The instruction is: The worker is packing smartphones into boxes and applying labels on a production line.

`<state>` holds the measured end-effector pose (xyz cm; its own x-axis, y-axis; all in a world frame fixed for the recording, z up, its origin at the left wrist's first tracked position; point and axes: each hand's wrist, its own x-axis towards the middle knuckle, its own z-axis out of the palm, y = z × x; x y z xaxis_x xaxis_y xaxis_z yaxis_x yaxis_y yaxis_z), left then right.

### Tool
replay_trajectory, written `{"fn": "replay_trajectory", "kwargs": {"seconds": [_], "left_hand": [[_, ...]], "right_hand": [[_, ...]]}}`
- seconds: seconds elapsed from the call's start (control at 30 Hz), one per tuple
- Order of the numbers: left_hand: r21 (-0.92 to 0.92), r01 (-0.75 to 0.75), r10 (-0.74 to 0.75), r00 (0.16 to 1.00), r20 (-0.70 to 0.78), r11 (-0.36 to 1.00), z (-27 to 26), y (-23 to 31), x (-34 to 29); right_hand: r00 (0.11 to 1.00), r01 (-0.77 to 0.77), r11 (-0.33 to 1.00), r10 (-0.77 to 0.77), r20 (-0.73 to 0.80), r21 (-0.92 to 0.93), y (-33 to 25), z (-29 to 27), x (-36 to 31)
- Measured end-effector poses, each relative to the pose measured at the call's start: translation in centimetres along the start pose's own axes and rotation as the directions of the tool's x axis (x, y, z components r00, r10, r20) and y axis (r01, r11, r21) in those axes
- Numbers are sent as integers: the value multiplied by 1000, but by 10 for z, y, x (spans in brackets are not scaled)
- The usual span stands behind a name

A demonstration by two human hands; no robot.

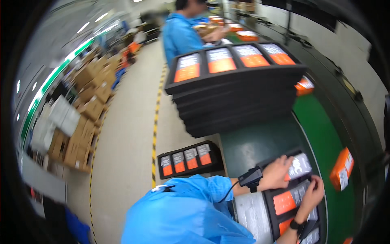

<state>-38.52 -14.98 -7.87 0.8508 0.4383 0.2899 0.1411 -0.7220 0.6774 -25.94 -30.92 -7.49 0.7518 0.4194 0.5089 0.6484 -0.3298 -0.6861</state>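
A black foam tray lies on the green work surface before me, with several flat grey-and-orange packs in its slots. My left hand is closed over the orange end of the farthest pack, which looks slightly tilted at the tray's far end. My right hand is at the tray's right edge, beside the second pack. Its thumb and fingers are bent together; what lies between them, if anything, is too small to make out. My right forearm partly covers the nearer packs.
Stacked black trays of packs stand ahead; another filled tray sits lower left. Orange boxes lie on the green conveyor at right. A co-worker in blue stands beyond the stack. Cartons line the left aisle.
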Motion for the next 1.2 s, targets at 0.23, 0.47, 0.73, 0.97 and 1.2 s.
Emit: {"fn": "replay_trajectory", "kwargs": {"seconds": [0.23, 0.47, 0.73, 0.97, 1.2], "left_hand": [[-402, 95, -147, 984, -102, 911, -18, -6, -25], [-349, 45, -115, 976, -184, 936, -9, -6, -18], [-412, 7, -158, 929, -334, 911, -9, -4, -20], [-323, 32, -141, 937, -319, 946, -21, -10, -43], [-288, 196, -265, 939, -221, 937, -22, -2, -63]], "right_hand": [[937, 304, 790, -148, 316, -533, -39, 55, -1], [920, 389, 683, -255, 297, -618, -18, 83, 3], [940, 242, 809, -59, 335, -536, -15, 76, 10], [950, 213, 870, -78, 301, -445, -26, 72, 14], [989, -74, 997, 71, 131, 17, -11, 56, 27]]}}
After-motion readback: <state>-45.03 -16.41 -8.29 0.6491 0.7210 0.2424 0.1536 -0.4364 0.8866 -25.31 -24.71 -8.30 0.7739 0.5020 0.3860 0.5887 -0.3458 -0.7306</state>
